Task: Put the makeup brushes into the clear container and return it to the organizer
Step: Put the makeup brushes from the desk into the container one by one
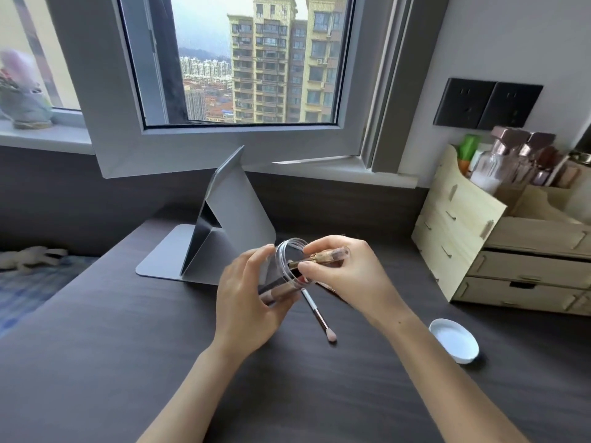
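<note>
My left hand (248, 302) grips the clear container (287, 266), tilted with its open mouth toward the right, just above the dark desk. At least one brush lies inside it. My right hand (345, 276) pinches a makeup brush (323, 257) with a gold ferrule and clear handle, its head end at the container's mouth. Another brush (318, 316) with a white handle and pink tip lies on the desk below the container. The wooden organizer (473, 238) stands at the right.
A white lid (454, 340) lies upside down on the desk at the right, near the organizer's drawers. A grey folding stand (220, 228) sits behind my hands. Bottles (511, 161) fill the organizer's top. The desk's left edge drops to a bed.
</note>
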Action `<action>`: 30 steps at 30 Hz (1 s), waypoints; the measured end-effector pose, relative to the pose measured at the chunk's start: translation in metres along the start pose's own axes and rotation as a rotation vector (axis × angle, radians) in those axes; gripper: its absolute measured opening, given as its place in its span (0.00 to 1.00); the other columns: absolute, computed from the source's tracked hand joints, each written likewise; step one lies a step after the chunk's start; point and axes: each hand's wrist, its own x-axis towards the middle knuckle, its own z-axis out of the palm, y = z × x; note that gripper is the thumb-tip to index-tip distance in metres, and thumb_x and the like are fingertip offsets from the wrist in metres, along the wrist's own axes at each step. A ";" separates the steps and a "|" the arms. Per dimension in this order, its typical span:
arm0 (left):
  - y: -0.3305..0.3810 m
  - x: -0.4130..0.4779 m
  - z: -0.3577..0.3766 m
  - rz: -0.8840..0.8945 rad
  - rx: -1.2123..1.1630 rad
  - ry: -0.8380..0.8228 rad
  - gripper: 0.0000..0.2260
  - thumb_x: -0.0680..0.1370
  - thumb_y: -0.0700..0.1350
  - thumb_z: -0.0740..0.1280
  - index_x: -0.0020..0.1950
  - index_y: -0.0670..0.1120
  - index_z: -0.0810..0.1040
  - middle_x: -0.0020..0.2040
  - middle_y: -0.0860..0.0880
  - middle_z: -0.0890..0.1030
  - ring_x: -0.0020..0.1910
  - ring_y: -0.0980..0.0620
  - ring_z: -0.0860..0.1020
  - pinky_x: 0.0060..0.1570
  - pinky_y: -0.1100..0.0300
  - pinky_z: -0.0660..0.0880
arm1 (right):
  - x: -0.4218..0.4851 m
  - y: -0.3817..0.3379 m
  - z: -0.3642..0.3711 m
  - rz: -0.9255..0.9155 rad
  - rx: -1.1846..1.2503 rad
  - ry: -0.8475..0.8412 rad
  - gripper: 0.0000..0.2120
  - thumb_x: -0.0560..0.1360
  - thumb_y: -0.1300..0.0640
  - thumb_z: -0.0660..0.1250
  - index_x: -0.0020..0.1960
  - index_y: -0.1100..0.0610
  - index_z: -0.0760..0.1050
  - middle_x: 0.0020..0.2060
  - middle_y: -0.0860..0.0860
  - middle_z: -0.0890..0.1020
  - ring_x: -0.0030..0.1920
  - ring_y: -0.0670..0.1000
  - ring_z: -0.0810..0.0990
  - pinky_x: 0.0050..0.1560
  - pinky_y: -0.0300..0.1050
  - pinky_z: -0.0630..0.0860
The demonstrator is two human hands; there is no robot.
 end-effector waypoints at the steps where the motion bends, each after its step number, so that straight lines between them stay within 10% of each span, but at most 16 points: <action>1: 0.000 0.000 0.000 0.006 0.008 -0.007 0.32 0.62 0.50 0.76 0.62 0.47 0.68 0.55 0.43 0.80 0.54 0.51 0.73 0.53 0.52 0.73 | -0.001 0.001 -0.004 0.011 0.017 -0.018 0.10 0.67 0.55 0.75 0.47 0.54 0.82 0.39 0.50 0.85 0.39 0.46 0.84 0.43 0.39 0.81; 7: -0.002 0.001 0.001 0.025 0.051 -0.020 0.32 0.62 0.51 0.76 0.62 0.47 0.68 0.54 0.43 0.80 0.54 0.50 0.73 0.53 0.56 0.70 | 0.001 0.016 -0.024 0.076 0.158 -0.066 0.10 0.71 0.49 0.71 0.46 0.55 0.81 0.33 0.50 0.84 0.29 0.43 0.78 0.30 0.36 0.74; 16: -0.002 0.002 0.003 0.007 0.057 -0.032 0.32 0.61 0.51 0.76 0.61 0.47 0.69 0.54 0.44 0.80 0.52 0.51 0.73 0.52 0.56 0.71 | 0.005 0.020 -0.035 -0.037 0.472 -0.169 0.11 0.67 0.62 0.72 0.49 0.65 0.80 0.37 0.56 0.84 0.36 0.51 0.83 0.36 0.41 0.80; 23: -0.006 0.003 0.001 -0.089 -0.014 0.056 0.31 0.61 0.49 0.77 0.61 0.48 0.69 0.54 0.46 0.79 0.52 0.51 0.75 0.49 0.51 0.76 | 0.047 0.059 -0.027 0.114 0.251 0.313 0.06 0.74 0.66 0.65 0.42 0.63 0.80 0.31 0.55 0.80 0.27 0.46 0.80 0.30 0.38 0.79; 30: -0.009 0.004 0.001 -0.093 -0.032 0.092 0.35 0.59 0.41 0.82 0.61 0.47 0.69 0.53 0.49 0.77 0.51 0.53 0.74 0.46 0.50 0.77 | 0.106 0.132 -0.024 0.474 -0.378 0.322 0.14 0.73 0.53 0.66 0.55 0.58 0.78 0.56 0.56 0.82 0.58 0.58 0.78 0.54 0.46 0.74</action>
